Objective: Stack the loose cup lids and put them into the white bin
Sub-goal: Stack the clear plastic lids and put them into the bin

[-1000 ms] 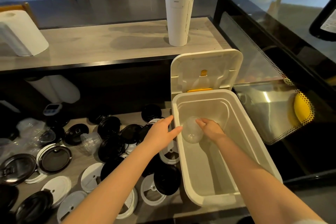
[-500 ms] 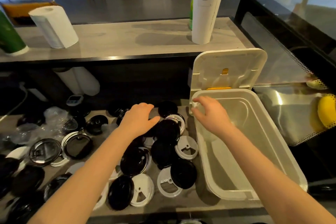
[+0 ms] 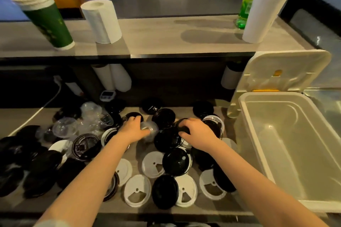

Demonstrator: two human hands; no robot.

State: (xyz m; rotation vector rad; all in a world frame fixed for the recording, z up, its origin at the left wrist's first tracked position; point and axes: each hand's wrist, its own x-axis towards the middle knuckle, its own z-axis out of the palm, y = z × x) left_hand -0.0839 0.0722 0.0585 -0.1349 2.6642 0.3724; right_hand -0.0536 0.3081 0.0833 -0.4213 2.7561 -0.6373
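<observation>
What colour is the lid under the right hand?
Black; the lid under the right hand shows in the head view.

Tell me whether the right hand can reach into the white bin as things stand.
Probably yes. The right hand holds a black lid just left of the white bin, whose cover stands open; nothing tall stands between.

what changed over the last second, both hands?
Right hand came out of the white bin and moved left onto the lid pile, where it grips a black lid. Left hand moved away from the bin's rim and took hold of a clear dome lid. Bin stays open, in place.
</observation>
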